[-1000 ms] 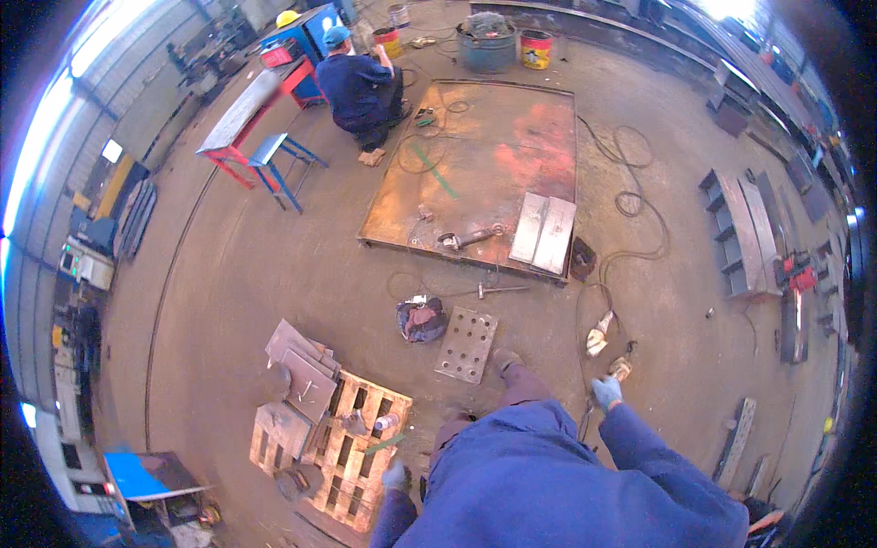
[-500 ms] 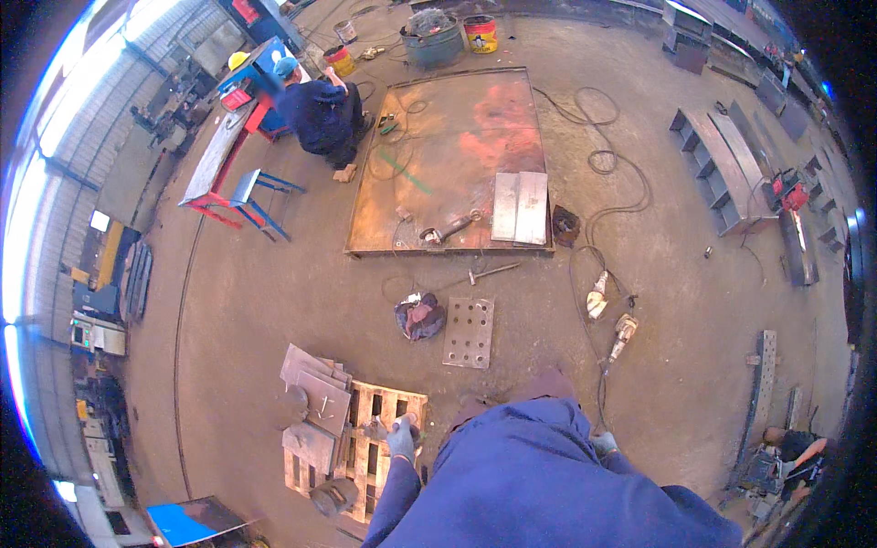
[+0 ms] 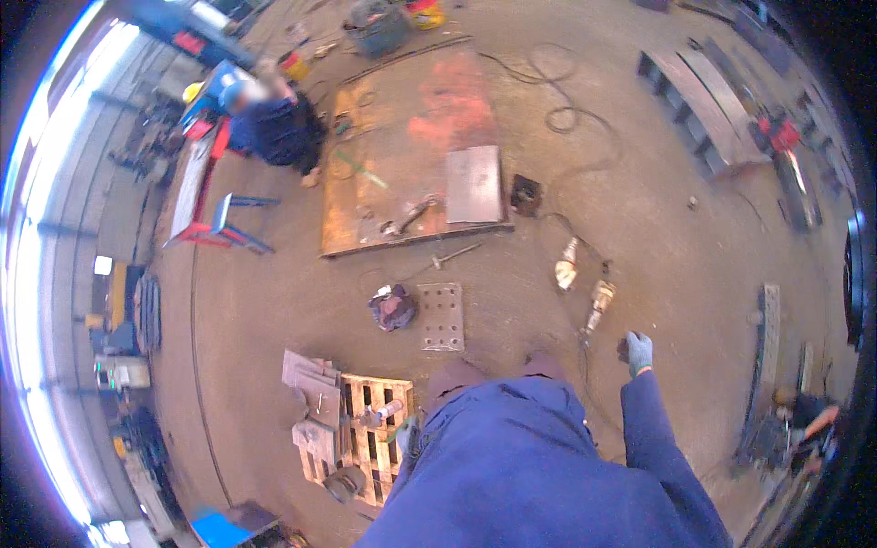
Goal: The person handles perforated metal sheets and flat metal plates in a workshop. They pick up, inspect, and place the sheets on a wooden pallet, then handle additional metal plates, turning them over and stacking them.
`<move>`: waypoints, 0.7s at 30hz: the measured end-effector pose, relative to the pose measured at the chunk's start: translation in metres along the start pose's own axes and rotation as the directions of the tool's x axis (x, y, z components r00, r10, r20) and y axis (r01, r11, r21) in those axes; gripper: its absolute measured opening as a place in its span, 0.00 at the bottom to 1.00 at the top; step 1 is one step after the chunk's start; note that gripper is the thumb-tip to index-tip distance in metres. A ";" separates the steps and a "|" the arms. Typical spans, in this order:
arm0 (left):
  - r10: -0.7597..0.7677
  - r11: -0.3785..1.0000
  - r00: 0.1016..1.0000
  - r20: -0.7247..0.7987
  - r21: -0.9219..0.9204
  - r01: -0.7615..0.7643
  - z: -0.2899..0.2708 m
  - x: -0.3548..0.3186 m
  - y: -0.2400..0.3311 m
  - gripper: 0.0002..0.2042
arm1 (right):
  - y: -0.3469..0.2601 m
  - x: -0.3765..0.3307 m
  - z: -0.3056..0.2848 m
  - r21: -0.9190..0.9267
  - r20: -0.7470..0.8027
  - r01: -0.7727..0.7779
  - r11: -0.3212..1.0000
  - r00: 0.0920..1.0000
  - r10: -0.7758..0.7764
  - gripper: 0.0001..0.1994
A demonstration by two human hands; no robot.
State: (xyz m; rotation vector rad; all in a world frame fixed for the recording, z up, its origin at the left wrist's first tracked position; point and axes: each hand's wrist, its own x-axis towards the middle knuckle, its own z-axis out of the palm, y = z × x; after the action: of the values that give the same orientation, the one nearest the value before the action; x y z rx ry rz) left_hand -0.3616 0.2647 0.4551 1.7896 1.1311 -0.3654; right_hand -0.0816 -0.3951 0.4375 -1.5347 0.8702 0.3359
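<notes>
My right hand (image 3: 640, 353), in a grey-blue glove, is out over the floor on the right with its fingers curled. A dark patch shows at its fingertips; whether it is a held thing I cannot make out. Close to my left side, my gloved left hand (image 3: 410, 435) is partly hidden by my blue garment, and its fingers are unclear. Beside it is a wooden pallet (image 3: 375, 459) with a pale cylinder (image 3: 390, 408) lying on it. Steel plates (image 3: 317, 403) are stacked at the pallet's left, with a dark round can-like thing (image 3: 343, 484) near the front.
A drilled plate (image 3: 441, 317) and a dark cloth bundle (image 3: 393, 308) lie ahead. Two power tools (image 3: 598, 305) with cables rest on the floor. Beyond stands a low steel table (image 3: 402, 183); a person (image 3: 279, 128) crouches at its left. Another person (image 3: 808, 425) is far right.
My right hand has swung from beside my body out to the right and forward. My left hand has drawn back toward my side, away from the pallet. The view has shifted.
</notes>
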 end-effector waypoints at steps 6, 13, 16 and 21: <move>0.251 0.957 0.953 -0.172 0.190 -0.218 0.012 0.019 0.074 0.34 | 0.065 -0.011 -0.051 0.078 -0.110 -0.157 0.985 0.980 0.165 0.13; 0.136 0.976 0.990 -0.035 0.177 -0.128 0.059 0.071 0.170 0.45 | 0.187 -0.057 -0.039 -0.422 0.033 0.051 0.905 0.999 -0.041 0.10; 0.047 0.994 0.993 -0.112 0.105 -0.035 0.074 0.120 0.176 0.46 | 0.186 -0.059 -0.007 -0.609 0.192 0.152 0.778 0.981 -0.041 0.05; 0.144 0.895 0.985 0.095 0.411 -0.170 0.127 0.190 0.292 0.35 | 0.180 -0.012 0.007 -0.728 0.117 0.268 0.631 0.955 -0.272 0.15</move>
State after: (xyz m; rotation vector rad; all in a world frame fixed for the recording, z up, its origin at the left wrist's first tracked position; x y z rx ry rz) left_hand 0.0062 0.2261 0.4300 2.2125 0.8995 -0.5977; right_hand -0.2115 -0.3729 0.3138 -2.4019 0.4866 0.5011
